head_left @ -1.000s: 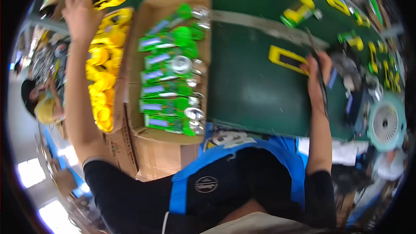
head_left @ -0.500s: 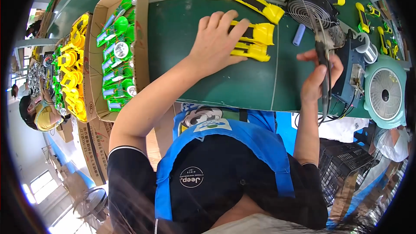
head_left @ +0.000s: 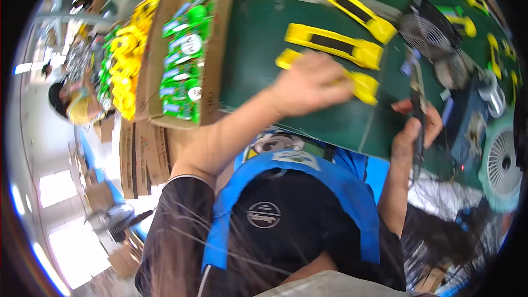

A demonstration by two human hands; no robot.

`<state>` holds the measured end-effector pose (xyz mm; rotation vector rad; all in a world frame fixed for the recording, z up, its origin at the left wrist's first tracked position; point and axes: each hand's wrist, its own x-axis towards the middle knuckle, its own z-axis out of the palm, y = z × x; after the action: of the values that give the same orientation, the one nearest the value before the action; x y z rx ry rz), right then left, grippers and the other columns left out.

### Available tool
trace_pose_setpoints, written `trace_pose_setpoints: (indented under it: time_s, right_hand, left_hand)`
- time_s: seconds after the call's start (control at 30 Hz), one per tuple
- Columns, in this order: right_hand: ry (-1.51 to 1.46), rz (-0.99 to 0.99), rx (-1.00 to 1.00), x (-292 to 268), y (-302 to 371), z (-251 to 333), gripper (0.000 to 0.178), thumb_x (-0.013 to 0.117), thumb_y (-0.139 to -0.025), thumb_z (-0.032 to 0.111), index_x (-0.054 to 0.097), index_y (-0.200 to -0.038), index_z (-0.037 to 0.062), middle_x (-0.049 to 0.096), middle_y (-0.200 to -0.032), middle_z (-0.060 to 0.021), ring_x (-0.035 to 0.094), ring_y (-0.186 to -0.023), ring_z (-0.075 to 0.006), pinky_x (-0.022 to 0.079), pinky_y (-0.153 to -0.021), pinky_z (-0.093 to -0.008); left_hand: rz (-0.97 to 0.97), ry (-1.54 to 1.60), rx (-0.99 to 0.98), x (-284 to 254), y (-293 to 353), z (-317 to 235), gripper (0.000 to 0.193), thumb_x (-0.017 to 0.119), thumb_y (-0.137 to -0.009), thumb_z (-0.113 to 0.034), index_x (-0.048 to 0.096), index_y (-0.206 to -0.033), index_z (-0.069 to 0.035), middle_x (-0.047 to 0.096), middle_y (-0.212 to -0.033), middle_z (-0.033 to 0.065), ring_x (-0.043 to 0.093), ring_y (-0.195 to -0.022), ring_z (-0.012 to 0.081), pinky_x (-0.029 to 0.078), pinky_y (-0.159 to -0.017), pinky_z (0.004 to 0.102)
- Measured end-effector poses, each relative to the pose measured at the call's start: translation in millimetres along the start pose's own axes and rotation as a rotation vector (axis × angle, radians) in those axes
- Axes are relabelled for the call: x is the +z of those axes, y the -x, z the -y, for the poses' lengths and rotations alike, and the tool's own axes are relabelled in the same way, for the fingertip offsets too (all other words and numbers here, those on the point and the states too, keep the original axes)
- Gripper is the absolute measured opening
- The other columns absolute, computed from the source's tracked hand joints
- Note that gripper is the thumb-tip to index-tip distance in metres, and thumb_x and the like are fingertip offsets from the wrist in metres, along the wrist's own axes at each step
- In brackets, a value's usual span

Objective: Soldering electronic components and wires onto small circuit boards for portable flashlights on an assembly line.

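Observation:
My left hand (head_left: 313, 85), blurred by motion, is over a yellow plastic housing (head_left: 365, 88) and covers its middle. Its fingers are curled in; whatever they may hold is hidden. Just beyond lies a second yellow housing with a dark strip (head_left: 330, 43), and a third yellow housing (head_left: 357, 12) rests farther back, aslant. On the right, my right hand (head_left: 418, 126) is closed around the dark handle of a soldering iron (head_left: 416, 99), its front end pointing away from me. A small light-blue cylinder (head_left: 407, 67) lies close to the iron's front end.
A cardboard box (head_left: 223, 38) of green assemblies stands left, beside a pile of yellow parts (head_left: 127, 66). Right are a small black fan (head_left: 426, 30), a blue soldering station (head_left: 465, 118), a wire spool (head_left: 493, 99) and a teal fan (head_left: 501, 157). Another person (head_left: 80, 104) sits far left.
The view has shifted, moving the scene. My left hand has left the farther housing for the nearer one, its fingers now curled. The two housings lie farther apart. My right hand keeps the soldering iron.

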<state>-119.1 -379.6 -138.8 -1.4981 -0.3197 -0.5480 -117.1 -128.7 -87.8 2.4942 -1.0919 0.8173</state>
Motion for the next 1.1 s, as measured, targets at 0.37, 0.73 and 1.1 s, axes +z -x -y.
trace_pose_setpoints:
  time_s: [0.37, 0.73, 1.1]
  right_hand:
    - [-0.005, 0.241, -0.044, 47, 23, 36, 0.051, 0.053, -0.092, 0.047, 0.033, -0.117, 0.0064, 0.061, -0.087, -0.0196, 0.065, -0.081, -0.0315, 0.05, -0.083, -0.0443]
    - [0.0, 0.225, -0.01, 95, -3, 2, 0.039, 0.048, -0.097, 0.031, 0.033, -0.119, 0.0033, 0.062, -0.096, -0.0202, 0.065, -0.094, -0.0328, 0.044, -0.095, -0.0456]
    - [-0.214, -0.008, 0.064, 27, -7, 38, 0.04, 0.059, -0.091, 0.036, 0.043, -0.113, 0.0056, 0.055, -0.097, -0.0139, 0.055, -0.082, -0.0227, 0.045, -0.079, -0.0386]
  left_hand:
    - [0.113, -0.556, -0.582, -171, 80, 91, 0.017, 0.061, -0.068, -0.008, 0.064, -0.085, -0.01, 0.061, -0.08, 0.0073, 0.059, -0.078, 0.0262, 0.048, -0.068, 0.039]
    - [0.27, -0.276, -0.791, -181, 182, 232, 0.052, 0.071, -0.076, -0.017, 0.053, -0.125, -0.015, 0.06, -0.115, 0.0129, 0.054, -0.11, 0.0307, 0.041, -0.093, 0.0466]
    - [0.307, -0.29, -0.367, -177, 51, 26, 0.058, 0.076, -0.058, -0.003, 0.063, -0.114, -0.016, 0.058, -0.1, 0.0085, 0.056, -0.095, 0.0269, 0.046, -0.082, 0.0387]
